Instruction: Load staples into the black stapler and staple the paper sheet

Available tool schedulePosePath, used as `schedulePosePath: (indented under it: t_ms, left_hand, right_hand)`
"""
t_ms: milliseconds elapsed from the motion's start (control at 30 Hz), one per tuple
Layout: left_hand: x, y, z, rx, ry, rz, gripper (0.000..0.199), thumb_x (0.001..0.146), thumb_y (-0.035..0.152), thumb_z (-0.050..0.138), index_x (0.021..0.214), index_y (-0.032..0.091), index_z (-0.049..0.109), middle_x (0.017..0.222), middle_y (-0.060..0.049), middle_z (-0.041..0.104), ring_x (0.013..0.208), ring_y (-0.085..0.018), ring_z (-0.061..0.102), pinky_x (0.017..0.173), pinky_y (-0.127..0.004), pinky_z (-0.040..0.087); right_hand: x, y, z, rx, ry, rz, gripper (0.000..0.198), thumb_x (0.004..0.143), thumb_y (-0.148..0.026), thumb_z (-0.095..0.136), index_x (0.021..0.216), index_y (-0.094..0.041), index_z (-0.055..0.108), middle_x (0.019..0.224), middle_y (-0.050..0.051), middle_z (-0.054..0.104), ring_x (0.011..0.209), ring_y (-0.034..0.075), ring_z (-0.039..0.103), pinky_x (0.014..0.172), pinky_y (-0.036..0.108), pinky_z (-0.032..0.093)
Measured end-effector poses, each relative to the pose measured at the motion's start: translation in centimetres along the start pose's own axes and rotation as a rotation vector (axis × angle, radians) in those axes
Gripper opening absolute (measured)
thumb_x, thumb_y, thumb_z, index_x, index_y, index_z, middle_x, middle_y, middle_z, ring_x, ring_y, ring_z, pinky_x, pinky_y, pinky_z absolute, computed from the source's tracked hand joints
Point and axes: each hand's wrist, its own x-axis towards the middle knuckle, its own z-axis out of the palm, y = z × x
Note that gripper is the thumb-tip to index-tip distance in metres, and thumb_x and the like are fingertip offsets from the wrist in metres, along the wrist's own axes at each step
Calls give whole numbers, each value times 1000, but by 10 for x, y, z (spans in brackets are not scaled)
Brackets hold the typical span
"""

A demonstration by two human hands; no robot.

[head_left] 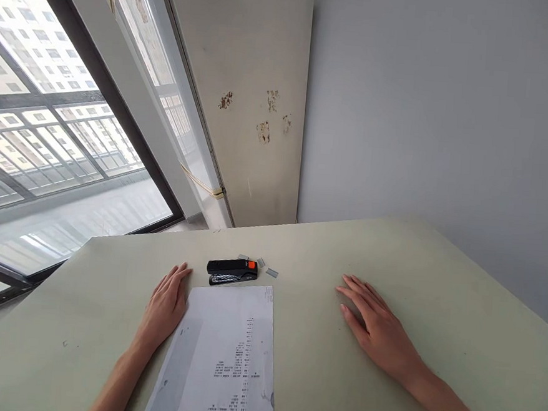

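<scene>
My left hand [166,301] lies flat on the table, its fingers stretched out beside the upper left edge of the printed paper [226,352]. Well to the right of the paper, my right hand [371,325] rests palm down with fingers extended and thumb apart. Neither hand holds anything. A black stapler [232,271] with an orange patch lies on its side just beyond the paper's far edge. Several small grey staple strips [272,272] are scattered by the stapler's right end. Whether the paper is one sheet or a stack, I cannot tell.
The pale green table [310,358] stretches under both hands. Behind it stand a refrigerator [257,179] with peeling brown patches and a grey wall [425,116]. To the left is a dark-framed window [115,119] with a railing and buildings outside.
</scene>
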Motion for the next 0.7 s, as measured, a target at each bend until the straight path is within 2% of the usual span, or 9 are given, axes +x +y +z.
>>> schedulePosePath:
  t_ms: [167,333,400,467,533,633,700]
  left_hand:
    - [1,2,-3,-52,-13,-40,44,103,37,32,138,24,56,158,-10,55,153,-30,42,124,-57,35]
    - [6,9,-13,-169,-26,-139,45,101,44,37,131,22,61,152,-11,60,150,-33,44,122,-57,35]
    - [8,15,-19,-195,-24,-167,47,101,49,39,132,22,62,145,-12,65,140,-34,55,116,-56,43]
    - [11,26,-23,-222,-34,-193,50,102,55,40,136,25,61,131,-10,72,117,-31,69,103,-51,54]
    - [15,40,-27,-282,-46,-201,52,104,60,39,138,28,61,122,-7,75,101,-27,73,94,-46,58]
    - [26,63,-33,-448,-49,-160,52,104,64,39,134,28,63,138,-7,70,123,-27,67,105,-44,53]
    - [37,76,-37,-509,-66,-125,53,105,64,37,133,27,62,139,-8,69,129,-26,64,109,-42,51]
  right_hand:
    - [-1,2,2,11,-3,9,43,109,-48,42,145,-32,59,166,2,47,157,31,37,124,60,41]
    - [0,3,3,2,-18,9,44,109,-48,41,145,-30,58,166,3,46,157,30,36,125,61,39]
    - [0,3,3,-5,-16,6,44,109,-48,41,144,-30,59,166,3,47,157,30,36,125,62,39]
    - [-1,3,3,-9,-13,7,43,109,-48,41,143,-30,60,166,3,47,157,31,37,124,62,40]
    - [-1,2,4,-12,-10,6,43,109,-48,42,143,-30,60,165,3,48,156,31,37,124,62,40]
    - [-1,2,3,-12,-9,-1,42,109,-48,42,142,-30,61,164,4,49,156,31,38,124,62,40]
    - [-1,1,2,-11,-11,-2,43,109,-49,41,142,-31,61,164,3,49,156,30,38,124,61,41]
